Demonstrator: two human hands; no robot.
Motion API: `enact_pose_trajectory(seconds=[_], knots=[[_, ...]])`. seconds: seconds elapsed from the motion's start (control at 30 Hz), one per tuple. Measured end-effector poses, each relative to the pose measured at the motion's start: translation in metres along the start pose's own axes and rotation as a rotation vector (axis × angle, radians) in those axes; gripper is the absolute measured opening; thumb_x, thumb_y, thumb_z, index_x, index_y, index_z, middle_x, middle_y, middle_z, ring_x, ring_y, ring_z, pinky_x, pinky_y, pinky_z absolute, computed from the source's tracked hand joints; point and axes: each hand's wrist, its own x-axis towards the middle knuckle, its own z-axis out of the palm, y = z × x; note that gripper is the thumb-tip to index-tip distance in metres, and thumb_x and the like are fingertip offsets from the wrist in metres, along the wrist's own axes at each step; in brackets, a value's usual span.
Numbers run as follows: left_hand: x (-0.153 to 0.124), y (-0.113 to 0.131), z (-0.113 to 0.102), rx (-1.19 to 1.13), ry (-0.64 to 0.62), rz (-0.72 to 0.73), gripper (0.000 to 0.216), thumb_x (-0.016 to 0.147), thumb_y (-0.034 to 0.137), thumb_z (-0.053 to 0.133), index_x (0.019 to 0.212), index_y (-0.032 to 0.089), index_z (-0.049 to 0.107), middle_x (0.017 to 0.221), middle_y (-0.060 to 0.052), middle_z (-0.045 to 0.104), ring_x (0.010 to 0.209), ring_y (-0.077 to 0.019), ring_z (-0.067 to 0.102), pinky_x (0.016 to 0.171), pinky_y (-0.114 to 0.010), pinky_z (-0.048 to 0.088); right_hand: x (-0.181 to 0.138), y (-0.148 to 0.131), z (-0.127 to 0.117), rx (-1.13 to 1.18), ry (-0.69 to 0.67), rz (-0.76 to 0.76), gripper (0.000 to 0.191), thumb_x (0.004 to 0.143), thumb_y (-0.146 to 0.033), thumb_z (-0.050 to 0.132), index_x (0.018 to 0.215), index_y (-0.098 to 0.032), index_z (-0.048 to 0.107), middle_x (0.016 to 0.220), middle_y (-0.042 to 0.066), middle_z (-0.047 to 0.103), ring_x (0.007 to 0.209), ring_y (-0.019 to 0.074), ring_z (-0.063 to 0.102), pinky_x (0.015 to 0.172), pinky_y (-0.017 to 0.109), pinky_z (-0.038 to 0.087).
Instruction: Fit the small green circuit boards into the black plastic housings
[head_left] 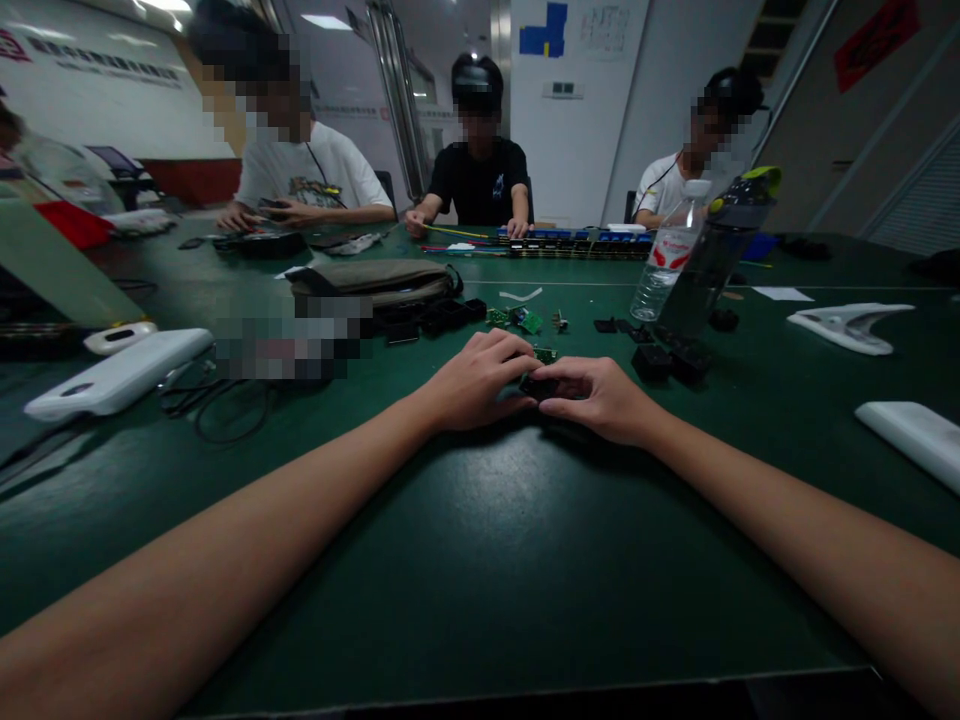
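Both hands meet over the green table (480, 560), around a small black plastic part (538, 386). My left hand (484, 380) grips its left side, fingers curled over the top and thumb below. From the right, my right hand (596, 398) pinches the same part between thumb and fingers. Much of the part is hidden by my fingers, so its exact kind does not show. Just behind my fingertips is a small green circuit board (545, 354). More green circuit boards (517, 319) lie a little farther back.
Black box-shaped pieces (667, 362) sit right of my hands, before a clear water bottle (667, 250) and a dark bottle (720, 255). A grey-green pouch (375, 282) and a white power bank-like device (120, 372) lie left. Several people sit across the table.
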Motion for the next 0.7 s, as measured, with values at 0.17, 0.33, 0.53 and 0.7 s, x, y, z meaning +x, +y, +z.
enact_pose_trajectory(seconds=[0.17, 0.33, 0.53, 0.7], knots=[[0.0004, -0.0006, -0.0003, 0.01, 0.026, 0.006, 0.034, 0.097, 0.044, 0.057, 0.116, 0.018, 0.064, 0.117, -0.012, 0.066, 0.112, -0.0268, 0.055, 0.093, -0.04, 0.041, -0.0008, 0.0047, 0.0007, 0.135, -0.015, 0.079, 0.036, 0.08, -0.026, 0.073, 0.114, -0.015, 0.076, 0.083, 0.005, 0.075, 0.068, 0.016, 0.068, 0.065, 0.031, 0.058], [0.0008, -0.0001, -0.0001, 0.011, 0.031, 0.009, 0.036, 0.097, 0.047, 0.056, 0.116, 0.018, 0.065, 0.114, -0.012, 0.067, 0.109, -0.0263, 0.057, 0.09, -0.04, 0.042, -0.001, 0.0059, -0.0001, 0.168, 0.005, 0.094, 0.032, 0.079, -0.024, 0.072, 0.11, -0.017, 0.077, 0.081, 0.005, 0.076, 0.068, 0.0166, 0.07, 0.066, 0.032, 0.059], [0.001, -0.0006, 0.0006, 0.019, 0.021, -0.015, 0.034, 0.095, 0.045, 0.059, 0.114, 0.018, 0.065, 0.113, -0.011, 0.068, 0.108, -0.0258, 0.057, 0.09, -0.039, 0.042, 0.0001, 0.0049, -0.0022, 0.171, 0.025, 0.119, 0.03, 0.076, -0.018, 0.072, 0.105, -0.016, 0.077, 0.071, 0.001, 0.071, 0.063, 0.0149, 0.067, 0.06, 0.028, 0.055], [0.0011, -0.001, 0.001, 0.056, 0.011, -0.012, 0.033, 0.095, 0.045, 0.058, 0.11, 0.016, 0.066, 0.111, -0.012, 0.069, 0.104, -0.026, 0.058, 0.087, -0.039, 0.042, 0.0004, 0.0044, -0.0023, 0.216, 0.021, 0.114, 0.033, 0.075, -0.016, 0.072, 0.108, -0.015, 0.073, 0.071, -0.001, 0.066, 0.062, 0.0129, 0.064, 0.06, 0.027, 0.053]])
